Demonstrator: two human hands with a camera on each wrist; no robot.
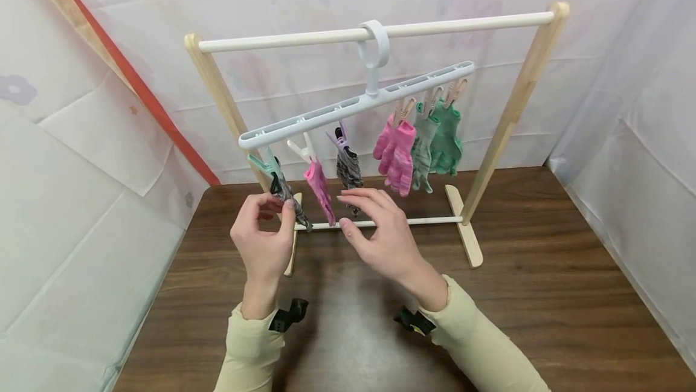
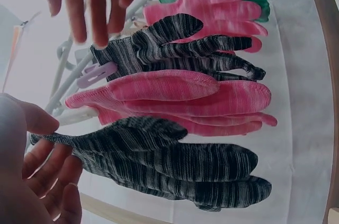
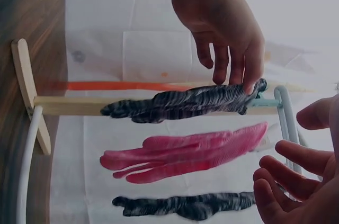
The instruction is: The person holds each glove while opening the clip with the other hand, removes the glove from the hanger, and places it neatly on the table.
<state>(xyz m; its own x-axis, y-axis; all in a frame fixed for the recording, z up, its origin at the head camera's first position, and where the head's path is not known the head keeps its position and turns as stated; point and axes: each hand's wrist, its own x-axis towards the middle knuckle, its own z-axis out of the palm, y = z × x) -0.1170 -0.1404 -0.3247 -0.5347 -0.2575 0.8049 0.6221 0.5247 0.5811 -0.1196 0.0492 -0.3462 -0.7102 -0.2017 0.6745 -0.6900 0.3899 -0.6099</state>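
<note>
A pale hanger bar hangs tilted, its left end low, with gloves clipped along it. My left hand pinches the cuff of a black-and-grey glove between thumb and fingers, just below the mint clothespin at the left end. Beside it hangs a pink glove from a white clothespin. A second black-and-grey glove hangs from a purple clothespin. My right hand hovers in front of that one, fingers spread and holding nothing; the right wrist view shows them apart from the cloth.
Farther right hang a pink glove, a grey-green glove and a green glove. The hanger's hook loops over the white top rod of a wooden stand. Its feet rest on a brown table, with white sheeting around.
</note>
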